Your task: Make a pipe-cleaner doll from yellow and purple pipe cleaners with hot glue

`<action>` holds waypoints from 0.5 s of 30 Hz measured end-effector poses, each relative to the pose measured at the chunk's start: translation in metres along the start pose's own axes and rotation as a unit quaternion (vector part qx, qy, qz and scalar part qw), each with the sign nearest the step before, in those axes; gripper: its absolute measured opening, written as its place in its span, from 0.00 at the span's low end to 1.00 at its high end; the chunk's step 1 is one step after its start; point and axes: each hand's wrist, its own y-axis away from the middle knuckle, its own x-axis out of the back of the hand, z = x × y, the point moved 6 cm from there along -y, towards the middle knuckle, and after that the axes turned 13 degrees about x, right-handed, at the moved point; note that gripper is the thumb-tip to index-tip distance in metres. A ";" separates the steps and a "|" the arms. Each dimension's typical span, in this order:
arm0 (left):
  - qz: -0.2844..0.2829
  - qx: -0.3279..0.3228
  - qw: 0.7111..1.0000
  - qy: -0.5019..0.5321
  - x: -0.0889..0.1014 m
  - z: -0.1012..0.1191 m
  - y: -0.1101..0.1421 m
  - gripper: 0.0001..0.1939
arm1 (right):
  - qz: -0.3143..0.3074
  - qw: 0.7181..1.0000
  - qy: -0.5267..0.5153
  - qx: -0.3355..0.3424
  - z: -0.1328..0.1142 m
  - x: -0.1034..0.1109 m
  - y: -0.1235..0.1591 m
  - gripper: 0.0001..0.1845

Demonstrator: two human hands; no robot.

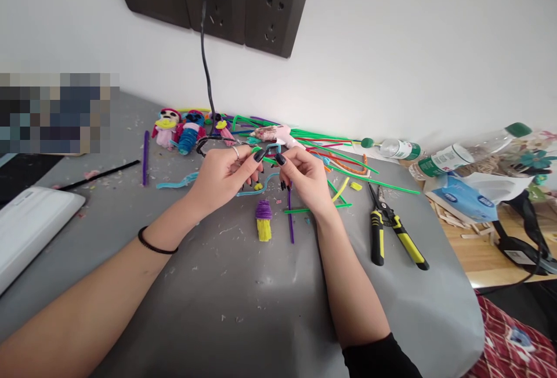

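Both my hands meet over the grey mat (243,308), pinching a light blue pipe cleaner (273,147) bent into a small hook between them. My left hand (221,176) wears a ring and grips one end with closed fingers. My right hand (304,177) pinches the other end with dark-painted nails, and a purple pipe cleaner (290,221) lies on the mat below it. A small purple and yellow wound figure (263,220) lies on the mat just below my hands.
Yellow-handled pliers (389,231) lie to the right. A glue gun (274,133), several green and red pipe cleaners (339,151) and finished figures (178,129) sit at the back. Bottles (439,160), a tissue pack (467,201) and a white box (26,227) flank the mat.
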 end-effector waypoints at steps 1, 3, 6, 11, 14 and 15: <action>0.002 -0.002 1.000 0.001 0.000 0.000 0.000 0.16 | 0.001 1.000 0.001 -0.001 0.000 0.000 0.000 0.24; 0.003 -0.007 1.000 0.001 0.000 0.002 0.001 0.17 | 0.002 1.000 0.005 -0.004 0.000 0.000 0.001 0.25; 0.010 -0.006 1.000 -0.004 0.002 0.003 0.000 0.18 | 0.006 1.000 0.014 -0.013 0.001 0.000 0.002 0.26; 0.024 -0.002 1.000 -0.004 0.003 0.003 -0.001 0.16 | 0.007 1.000 0.022 -0.018 0.002 0.000 0.002 0.27; 0.023 -0.007 1.000 -0.001 0.002 0.004 0.000 0.14 | 0.001 1.000 0.010 -0.018 0.003 -0.001 0.002 0.26; 0.024 -0.010 1.000 -0.001 0.002 0.004 0.000 0.14 | -0.004 1.000 0.007 -0.021 0.003 -0.002 0.002 0.25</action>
